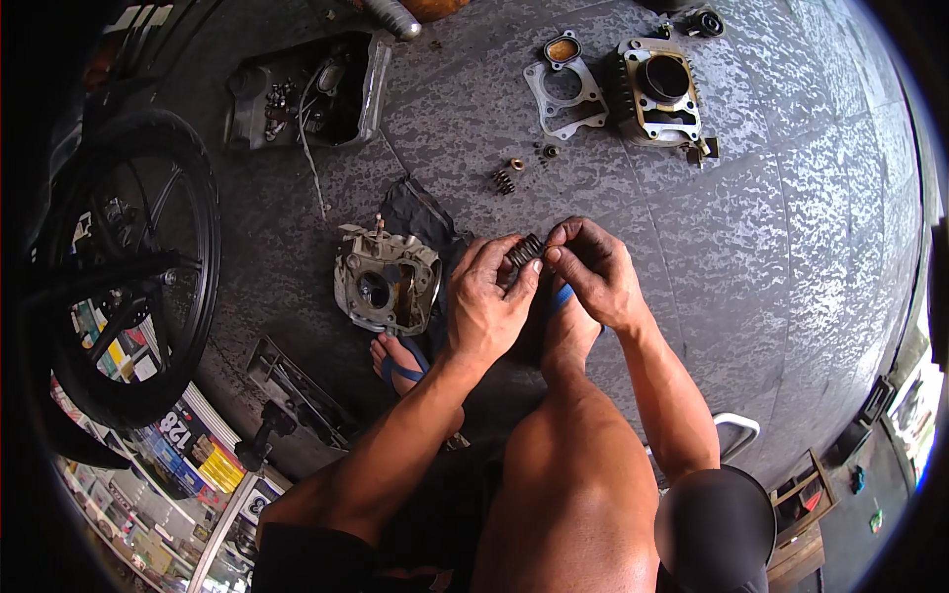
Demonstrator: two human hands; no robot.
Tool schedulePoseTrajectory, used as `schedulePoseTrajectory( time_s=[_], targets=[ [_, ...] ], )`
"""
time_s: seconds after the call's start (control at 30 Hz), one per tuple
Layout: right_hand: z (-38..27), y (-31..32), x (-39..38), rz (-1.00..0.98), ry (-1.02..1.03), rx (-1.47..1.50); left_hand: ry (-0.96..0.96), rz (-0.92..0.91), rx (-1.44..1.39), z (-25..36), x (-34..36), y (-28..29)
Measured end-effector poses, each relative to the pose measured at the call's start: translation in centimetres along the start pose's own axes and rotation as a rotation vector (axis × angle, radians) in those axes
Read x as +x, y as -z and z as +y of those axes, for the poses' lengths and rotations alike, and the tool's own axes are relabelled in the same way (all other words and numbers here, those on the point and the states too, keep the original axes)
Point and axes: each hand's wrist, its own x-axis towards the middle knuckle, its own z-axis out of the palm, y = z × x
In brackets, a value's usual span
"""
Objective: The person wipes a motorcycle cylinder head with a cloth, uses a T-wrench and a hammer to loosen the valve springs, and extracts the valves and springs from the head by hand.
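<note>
A dark coil spring (pixel 526 251) sits in the fingers of my left hand (pixel 482 308), pinched between thumb and fingertips. At the spring's right end, my right hand (pixel 599 275) has its thumb and forefinger pressed together. What they pinch is too small to make out. To the left of my hands a dirty metal engine cylinder head (pixel 423 259) lies on the floor beside a dark cloth (pixel 420 211). Beyond my fingers rest a second coil spring (pixel 504 182), a small brassy ring (pixel 517 164) and a few tiny parts (pixel 551 152).
A finned engine cylinder (pixel 635 124) and a flat gasket (pixel 591 111) lie at the far right. Far left is a dark metal pan (pixel 371 94) holding small hardware. A black wheel (pixel 206 267) stands at left, near a tool tray (pixel 272 371). My sandalled foot (pixel 393 361) is beside the cylinder head.
</note>
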Motion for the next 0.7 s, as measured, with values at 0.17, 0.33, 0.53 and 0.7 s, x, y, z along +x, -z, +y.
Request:
schedulePoseTrajectory(
  time_s=[0.17, 0.33, 0.53, 0.7],
  targets=[
    [0.1, -0.1, 0.0, 0.015, 0.033, -0.174, 0.024, -0.012, 0.014, -0.1, 0.1, 0.1],
    [0.0, -0.4, 0.2, 0.053, 0.158, -0.242, -0.134, 0.015, 0.149, -0.3, 0.2, 0.2],
    [-2.1, -0.8, -0.1, 0.066, 0.165, -0.424, -0.232, 0.026, 0.184, -0.1, 0.4, 0.6],
    [-2.6, -0.9, -0.2, 0.106, 0.194, -0.454, -0.236, 0.019, 0.178, -0.1, 0.3, 0.5]
  ],
)
